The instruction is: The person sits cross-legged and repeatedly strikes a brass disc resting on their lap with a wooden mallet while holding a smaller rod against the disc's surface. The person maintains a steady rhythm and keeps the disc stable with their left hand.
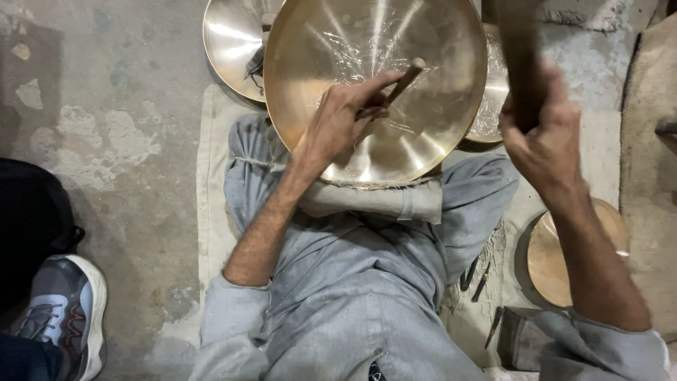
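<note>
Brass-coloured, polished and shallow, the large round dish [381, 92] rests tilted on the person's grey-clad lap, its concave face streaked with bright radial glare; the left hand [342, 116] lies inside it, grip closed around a slim wooden-handled tool [403, 81]. Right hand [543, 134] is raised beside the dish rim, grip closed on a dark wooden handle [520, 63], blurred. Beneath: pale cloth mat [211, 183] on rough, stained concrete floor [106, 141], similar dishes [233, 42] behind, a duller disc [546, 257] at right.

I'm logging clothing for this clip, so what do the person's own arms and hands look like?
Both forearms are bare; the left hand and right hand wear no gloves. Loose grey-blue cloth sleeves are pushed up toward the elbows, matching the garment below. No rings or watch show.
</note>
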